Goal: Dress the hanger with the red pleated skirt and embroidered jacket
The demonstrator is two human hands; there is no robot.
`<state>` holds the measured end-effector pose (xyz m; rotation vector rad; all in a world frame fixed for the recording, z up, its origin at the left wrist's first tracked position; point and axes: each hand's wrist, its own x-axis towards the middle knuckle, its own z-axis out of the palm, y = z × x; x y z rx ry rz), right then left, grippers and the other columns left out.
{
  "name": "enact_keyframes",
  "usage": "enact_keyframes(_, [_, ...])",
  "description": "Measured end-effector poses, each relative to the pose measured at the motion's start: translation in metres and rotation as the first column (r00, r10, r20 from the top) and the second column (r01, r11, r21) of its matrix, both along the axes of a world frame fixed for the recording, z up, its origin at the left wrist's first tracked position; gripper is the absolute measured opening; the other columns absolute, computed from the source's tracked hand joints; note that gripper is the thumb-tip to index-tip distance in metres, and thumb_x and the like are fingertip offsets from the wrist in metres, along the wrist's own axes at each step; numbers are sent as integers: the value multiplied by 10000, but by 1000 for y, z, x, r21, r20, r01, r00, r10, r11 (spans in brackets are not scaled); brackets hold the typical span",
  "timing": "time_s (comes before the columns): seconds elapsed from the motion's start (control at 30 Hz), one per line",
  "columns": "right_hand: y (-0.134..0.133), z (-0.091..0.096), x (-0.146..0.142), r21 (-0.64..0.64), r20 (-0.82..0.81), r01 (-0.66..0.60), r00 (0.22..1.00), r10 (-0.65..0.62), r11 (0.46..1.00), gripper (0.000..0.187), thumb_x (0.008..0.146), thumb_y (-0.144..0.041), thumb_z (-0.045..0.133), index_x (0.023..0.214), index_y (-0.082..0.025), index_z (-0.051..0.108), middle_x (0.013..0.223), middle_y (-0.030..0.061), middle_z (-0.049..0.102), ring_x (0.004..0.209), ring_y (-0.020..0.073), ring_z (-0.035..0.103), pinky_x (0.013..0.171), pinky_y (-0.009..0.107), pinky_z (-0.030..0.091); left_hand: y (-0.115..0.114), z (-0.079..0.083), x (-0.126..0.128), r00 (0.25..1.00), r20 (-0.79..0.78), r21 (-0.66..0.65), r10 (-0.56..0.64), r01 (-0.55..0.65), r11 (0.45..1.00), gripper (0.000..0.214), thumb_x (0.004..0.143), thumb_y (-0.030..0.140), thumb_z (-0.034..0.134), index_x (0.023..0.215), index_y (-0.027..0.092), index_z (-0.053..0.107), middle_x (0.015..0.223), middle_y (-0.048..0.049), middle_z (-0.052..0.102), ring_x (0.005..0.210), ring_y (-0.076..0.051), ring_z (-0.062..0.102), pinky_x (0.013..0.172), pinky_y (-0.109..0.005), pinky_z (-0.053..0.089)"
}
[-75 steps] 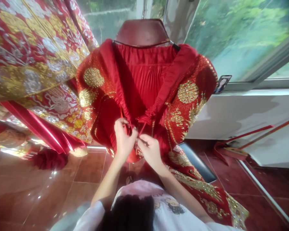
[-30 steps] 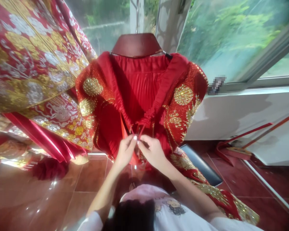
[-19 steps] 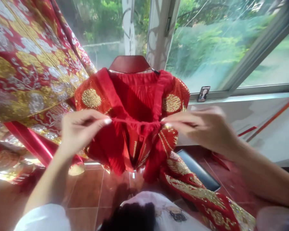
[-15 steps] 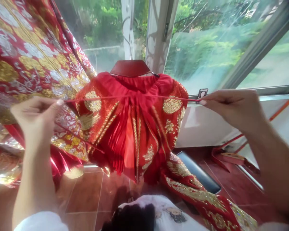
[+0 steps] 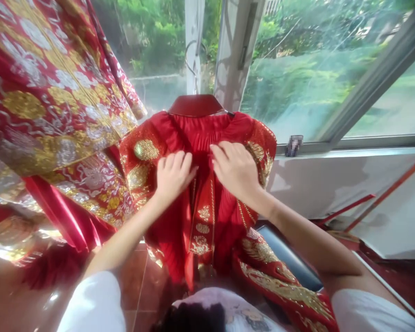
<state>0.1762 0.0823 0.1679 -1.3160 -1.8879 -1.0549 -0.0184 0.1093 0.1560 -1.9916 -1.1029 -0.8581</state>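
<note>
A red pleated skirt with gold embroidery (image 5: 200, 216) hangs from a dark red wooden hanger (image 5: 195, 106) in front of the window. Its gathered waist is drawn closed. My left hand (image 5: 173, 175) lies on the cloth just left of the waist's middle, fingers curled against the fabric. To the right of the middle, my right hand (image 5: 235, 169) rests with its fingers bent and pressing the gathered cloth. The red drawstring is hidden under my hands.
A large red and gold brocade garment (image 5: 51, 115) hangs at the left. The window sill (image 5: 349, 147) holds a small card (image 5: 293, 145). A dark cushioned seat (image 5: 290, 263) stands below the skirt on a red tiled floor (image 5: 134, 286). Red sticks (image 5: 352, 205) lean against the white wall.
Both hands pulled the red drawstring far apart, gathering the waist shut, then came back together onto the top of the skirt. The view tilted up a little.
</note>
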Motion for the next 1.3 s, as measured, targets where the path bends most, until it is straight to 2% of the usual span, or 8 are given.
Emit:
enact_keyframes(0.3, [27,1,-8,-316,-71,38,995,-64,948,335,838,29,365,862,-85,679,1008,190,626,936,271,549,703,337,460,13,-18,36,995,-52,-369,82,-96,924,260,923,73,397,1010,125,636,925,-143,683,846,-253,639,651,-322,456])
enact_keyframes(0.4, [15,12,0,-356,-310,-202,947,88,913,255,822,12,421,818,-101,650,973,156,645,870,222,584,754,331,464,13,-8,29,959,267,-501,-93,220,837,218,892,58,436,958,126,632,835,-94,690,749,-199,639,636,-282,454])
enact_keyframes(0.57, [11,30,-4,-386,-797,-581,601,59,716,172,827,-104,486,683,-156,565,612,13,575,562,122,524,602,267,433,4,25,19,644,716,-406,-269,697,591,71,781,127,595,836,168,615,568,53,557,516,-103,511,543,-233,389])
enact_keyframes(0.77, [9,38,-16,-282,-829,-550,552,88,786,55,870,-174,535,904,-172,579,731,11,646,618,117,556,623,249,438,-5,61,18,529,784,-353,-325,810,468,104,710,106,650,759,180,597,668,50,594,534,-56,496,533,-214,385])
enact_keyframes(0.97, [16,68,55,-166,-680,-264,728,84,950,40,863,-185,572,890,-194,600,489,-68,459,456,94,371,566,253,356,17,89,-41,509,781,-134,-363,703,698,332,716,280,751,637,223,434,498,88,388,447,-55,343,445,-239,283])
enact_keyframes(1.1, [22,91,68,-238,-628,-227,777,29,944,72,792,-151,641,837,-167,587,468,-85,476,467,62,394,623,234,388,18,106,-65,546,708,-198,-447,762,617,236,701,347,746,698,231,541,513,75,438,443,-59,348,432,-243,269])
enact_keyframes(1.2, [23,90,61,-457,-571,-330,821,12,826,198,655,-72,702,699,-182,544,490,-77,562,488,68,479,609,231,406,9,109,-70,766,492,-470,-414,634,614,49,687,277,667,677,229,669,560,15,581,496,-106,482,472,-269,354])
enact_keyframes(1.3, [21,80,50,-616,-598,-590,781,178,521,182,649,-56,650,680,-186,526,576,-51,658,516,84,558,542,222,411,4,104,-62,910,306,-319,-280,375,870,75,696,222,633,689,224,708,641,-20,636,597,-152,554,584,-303,419])
